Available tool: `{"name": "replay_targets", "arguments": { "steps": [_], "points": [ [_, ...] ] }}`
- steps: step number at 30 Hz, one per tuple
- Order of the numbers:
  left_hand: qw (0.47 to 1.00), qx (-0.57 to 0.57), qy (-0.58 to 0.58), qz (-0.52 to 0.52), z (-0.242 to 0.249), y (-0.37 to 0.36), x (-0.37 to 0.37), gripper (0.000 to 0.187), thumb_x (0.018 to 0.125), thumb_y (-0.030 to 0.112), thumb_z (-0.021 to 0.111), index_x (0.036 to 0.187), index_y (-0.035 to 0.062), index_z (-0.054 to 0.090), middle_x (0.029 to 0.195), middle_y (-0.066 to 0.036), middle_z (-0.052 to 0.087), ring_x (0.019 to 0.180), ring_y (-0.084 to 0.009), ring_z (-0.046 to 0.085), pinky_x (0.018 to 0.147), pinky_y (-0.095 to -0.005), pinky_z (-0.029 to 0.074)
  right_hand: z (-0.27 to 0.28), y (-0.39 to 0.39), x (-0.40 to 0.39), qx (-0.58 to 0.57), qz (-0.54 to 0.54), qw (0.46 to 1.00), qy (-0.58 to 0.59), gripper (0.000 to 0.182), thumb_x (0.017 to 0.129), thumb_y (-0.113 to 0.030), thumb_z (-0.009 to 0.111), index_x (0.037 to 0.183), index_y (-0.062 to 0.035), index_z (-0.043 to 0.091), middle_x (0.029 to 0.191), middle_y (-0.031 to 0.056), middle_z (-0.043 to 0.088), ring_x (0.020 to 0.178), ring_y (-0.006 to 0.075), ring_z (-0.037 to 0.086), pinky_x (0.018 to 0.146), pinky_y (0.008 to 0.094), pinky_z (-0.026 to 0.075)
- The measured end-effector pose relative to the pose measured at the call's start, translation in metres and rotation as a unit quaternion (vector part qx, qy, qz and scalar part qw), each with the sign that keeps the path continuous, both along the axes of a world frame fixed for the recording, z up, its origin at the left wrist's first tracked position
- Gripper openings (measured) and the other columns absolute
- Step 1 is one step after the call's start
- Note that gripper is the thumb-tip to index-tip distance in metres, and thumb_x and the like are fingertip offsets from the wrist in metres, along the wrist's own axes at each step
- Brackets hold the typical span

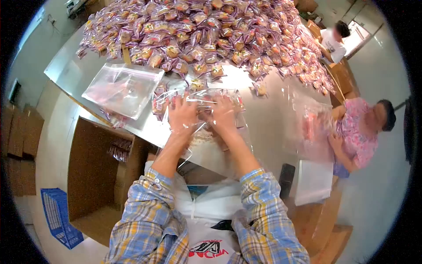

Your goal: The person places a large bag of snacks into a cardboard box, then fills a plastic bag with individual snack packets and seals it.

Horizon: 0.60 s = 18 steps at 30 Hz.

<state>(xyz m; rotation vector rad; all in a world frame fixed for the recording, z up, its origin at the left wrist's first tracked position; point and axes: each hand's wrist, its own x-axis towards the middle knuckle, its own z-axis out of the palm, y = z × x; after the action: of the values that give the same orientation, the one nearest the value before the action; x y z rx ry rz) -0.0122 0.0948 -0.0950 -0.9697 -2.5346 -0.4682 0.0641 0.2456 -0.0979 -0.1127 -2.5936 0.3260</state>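
Observation:
A large clear plastic bag (206,152) lies at the table's near edge, with a row of wrapped snack packets (236,100) at its far end. Over the left part of that row, my left hand (183,113) rests with its fingers stretched forward. My right hand (223,113) is beside it on the right part, fingers also extended and pressing on the packets. Shiny film overlaps both hands and wrists. Some fingertips are partly hidden by glare and folds.
Beyond my hands spreads a big heap of wrapped packets (193,31). A stack of clear bags (125,88) lies left. Below it stands an open cardboard box (94,171), near a blue crate (61,215). At right are more bags (307,123), a black phone-like object (287,180) and a person (358,127).

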Motion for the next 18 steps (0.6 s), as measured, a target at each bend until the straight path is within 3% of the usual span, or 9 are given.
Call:
{"name": "replay_targets", "arguments": {
  "steps": [2,8,11,17,18],
  "points": [
    [1.0,0.007,0.011,0.002,-0.007,-0.004,-0.006,0.031,0.083,0.027,0.073,0.111,0.0149,0.071,0.14,-0.009,0.061,0.129,-0.0316,0.054,0.11,-0.0622,0.035,-0.002,-0.004,-0.004,0.046,-0.017,0.998,0.039,0.041,0.085,-0.022,0.073,0.125,-0.0149,0.071,0.12,0.0177,0.067,0.124,0.0356,0.057,0.113,0.0535,0.038],
    [0.999,0.012,-0.036,0.022,0.005,-0.004,-0.004,0.034,0.083,0.028,0.073,0.115,0.0169,0.072,0.141,-0.01,0.061,0.13,-0.0272,0.054,0.113,-0.0611,0.034,-0.006,0.0,-0.011,0.126,-0.035,0.991,0.014,0.035,0.086,-0.024,0.071,0.121,-0.0173,0.07,0.103,0.0098,0.064,0.111,0.0308,0.059,0.104,0.0515,0.041],
    [1.0,0.011,-0.003,0.023,-0.005,-0.004,-0.008,0.037,0.083,0.029,0.074,0.118,0.0166,0.071,0.143,-0.009,0.061,0.13,-0.027,0.054,0.114,-0.0603,0.033,-0.003,0.0,-0.017,0.12,-0.04,0.992,0.001,0.043,0.085,-0.039,0.075,0.123,-0.019,0.07,0.106,0.0081,0.066,0.109,0.0316,0.061,0.099,0.0513,0.044],
    [1.0,-0.015,0.015,0.011,-0.005,-0.009,-0.006,0.052,0.081,0.029,0.076,0.13,0.0142,0.066,0.148,-0.013,0.058,0.136,-0.0312,0.053,0.117,-0.0597,0.03,0.006,-0.012,-0.02,0.125,-0.045,0.99,-0.042,0.042,0.081,-0.04,0.078,0.115,-0.0154,0.071,0.111,0.0084,0.068,0.114,0.0368,0.059,0.102,0.0555,0.042],
    [0.999,-0.018,0.03,0.011,-0.007,-0.008,-0.006,0.054,0.081,0.029,0.076,0.131,0.0135,0.065,0.148,-0.014,0.058,0.136,-0.0316,0.052,0.117,-0.0601,0.03,0.01,-0.011,-0.017,0.129,-0.046,0.988,-0.077,0.044,0.082,-0.037,0.076,0.121,-0.0167,0.069,0.116,0.0079,0.067,0.116,0.0356,0.059,0.104,0.0553,0.041]
  ]
}}
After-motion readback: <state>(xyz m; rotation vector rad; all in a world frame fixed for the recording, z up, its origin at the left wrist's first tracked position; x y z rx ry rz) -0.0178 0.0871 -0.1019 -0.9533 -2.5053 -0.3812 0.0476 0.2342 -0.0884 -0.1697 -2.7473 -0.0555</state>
